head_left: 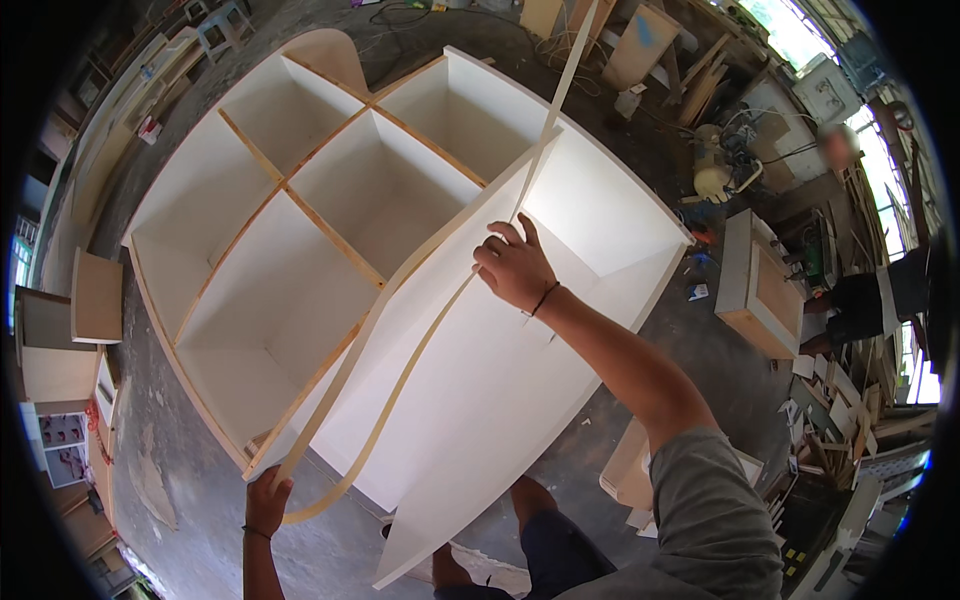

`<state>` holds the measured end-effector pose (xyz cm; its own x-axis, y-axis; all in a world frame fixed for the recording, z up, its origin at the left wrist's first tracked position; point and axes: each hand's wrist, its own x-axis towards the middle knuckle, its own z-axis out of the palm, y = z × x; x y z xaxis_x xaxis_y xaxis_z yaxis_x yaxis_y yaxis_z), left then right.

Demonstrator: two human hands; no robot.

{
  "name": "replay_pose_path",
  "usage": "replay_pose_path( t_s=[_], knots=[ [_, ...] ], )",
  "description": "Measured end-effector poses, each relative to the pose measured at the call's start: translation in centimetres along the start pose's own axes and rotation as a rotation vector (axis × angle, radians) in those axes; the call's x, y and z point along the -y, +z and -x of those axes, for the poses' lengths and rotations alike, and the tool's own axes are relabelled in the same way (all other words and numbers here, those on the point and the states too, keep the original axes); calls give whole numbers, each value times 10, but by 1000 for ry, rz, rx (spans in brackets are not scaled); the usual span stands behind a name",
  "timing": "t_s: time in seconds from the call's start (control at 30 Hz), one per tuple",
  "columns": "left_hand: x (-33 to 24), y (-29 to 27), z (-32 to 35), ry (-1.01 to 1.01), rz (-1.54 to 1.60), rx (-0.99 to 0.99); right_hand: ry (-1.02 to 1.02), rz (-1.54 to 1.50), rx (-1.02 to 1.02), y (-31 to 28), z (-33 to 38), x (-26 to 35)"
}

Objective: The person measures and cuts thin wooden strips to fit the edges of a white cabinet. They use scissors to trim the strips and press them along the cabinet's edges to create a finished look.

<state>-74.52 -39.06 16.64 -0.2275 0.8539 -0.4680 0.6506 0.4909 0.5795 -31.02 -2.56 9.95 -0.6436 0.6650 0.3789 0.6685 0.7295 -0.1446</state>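
A large white cabinet carcass (455,390) with several open compartments lies before me. Bare wood shows on the edges of its dividers (330,237). A long, thin cream edging strip (400,384) bends in a loose loop between my hands, and another length of it runs along a long panel edge. My left hand (266,503) is closed on the strip at the cabinet's near left corner. Over the right-hand compartment, my right hand (516,265) pinches the strip with bent fingers. From there a length stretches up past the far side.
At the right, a person (870,310) stands by a wooden box-like unit (765,285). A compressor-like machine (715,175) and piled wood offcuts (845,420) lie on that side. A blue stool (222,28) stands far left. Small boxes (97,295) sit at the left.
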Motion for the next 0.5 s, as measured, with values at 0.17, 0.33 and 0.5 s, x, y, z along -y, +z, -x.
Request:
replay_pose_path(
  t_s=[0.17, 0.33, 0.5],
  knots=[
    [24, -3, 6, 45, 211, -17, -15, -30, 43, -31, 32, 90],
    [32, -10, -6, 73, 336, -23, 18, -1, 138, -38, 80, 172],
    [17, -22, -4, 154, 267, 2, 161, 38, 269, -34, 122, 248]
  ],
)
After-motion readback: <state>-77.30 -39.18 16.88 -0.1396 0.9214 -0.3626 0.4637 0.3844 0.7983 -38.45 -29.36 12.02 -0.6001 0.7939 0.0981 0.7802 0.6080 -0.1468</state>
